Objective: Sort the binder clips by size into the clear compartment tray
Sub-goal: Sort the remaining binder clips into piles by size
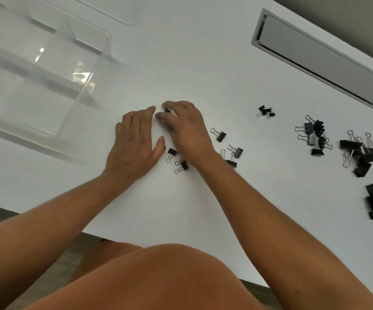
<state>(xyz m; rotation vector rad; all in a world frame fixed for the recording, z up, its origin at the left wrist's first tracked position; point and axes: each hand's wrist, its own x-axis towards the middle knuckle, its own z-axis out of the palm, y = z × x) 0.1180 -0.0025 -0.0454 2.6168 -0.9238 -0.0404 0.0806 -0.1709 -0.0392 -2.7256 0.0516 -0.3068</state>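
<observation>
Head view: near the table's [181,209] front edge, small binder clips [182,165] lie loose. Left hand [134,142] rests flat, fingers extended. Right hand [185,125] pinches one small clip [167,110]. Larger clips [360,153] sit toward the right edge; clear tray [87,86] occupies the far-left corner.

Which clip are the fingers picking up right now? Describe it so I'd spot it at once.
Start at the clear compartment tray on the white table, then look just right of its near corner, where the left hand and right hand meet. The tiny black binder clip sits under the right fingertips, alone, farther from the person than the clips near the wrists.
</observation>
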